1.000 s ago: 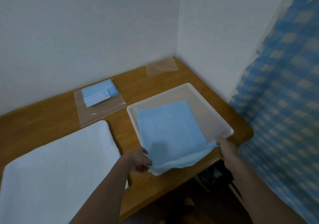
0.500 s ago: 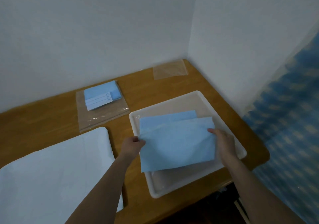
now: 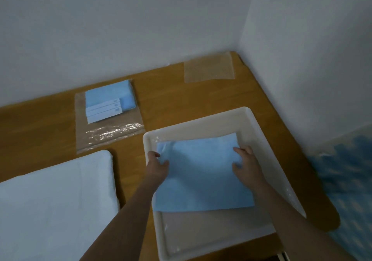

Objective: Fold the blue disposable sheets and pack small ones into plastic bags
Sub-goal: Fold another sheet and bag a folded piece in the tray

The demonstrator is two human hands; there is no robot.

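A blue disposable sheet (image 3: 201, 176), folded in half, lies in the far part of a white tray (image 3: 259, 124). My left hand (image 3: 158, 165) holds the sheet's left edge near the far corner, thumb on top. My right hand (image 3: 244, 160) rests on the sheet's right side near the far corner, fingers bent over the fold. Behind and to the left, a clear plastic bag (image 3: 109, 128) holds small folded blue sheets with white labels (image 3: 108, 101).
A stack of white sheets (image 3: 54, 204) covers the table's near left. An empty clear plastic bag (image 3: 209, 67) lies in the far corner by the walls. The wooden table (image 3: 177, 103) ends at right beside a blue checked curtain (image 3: 346, 172).
Both hands carried the sheet's near edge away from me and laid it over the far edge, folding the sheet in half inside the tray. The view has moved closer.
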